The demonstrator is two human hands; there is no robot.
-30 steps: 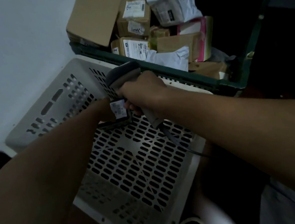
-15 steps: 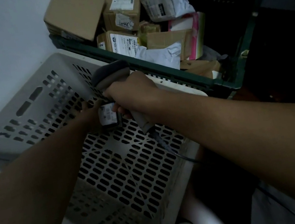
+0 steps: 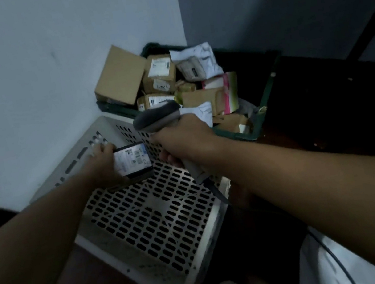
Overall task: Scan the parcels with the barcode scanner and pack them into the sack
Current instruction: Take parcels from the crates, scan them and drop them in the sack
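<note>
Your left hand (image 3: 104,162) grips 1 small dark parcel (image 3: 133,162) label-up over the upturned white crate (image 3: 148,212), so the barcode scanner (image 3: 167,130) clenched in your right hand (image 3: 185,139) can read it.

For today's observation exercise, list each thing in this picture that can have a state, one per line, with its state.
Left hand: grips the small parcel.
Small parcel: held above the white basket, label face up.
Right hand: grips the scanner's handle.
Scanner: held, head pointing left above the parcel.
White basket: upside down, its slotted base facing up.
Green crate: open, heaped with boxes and bags.
Brown box: closed, tilted against the wall.
</note>
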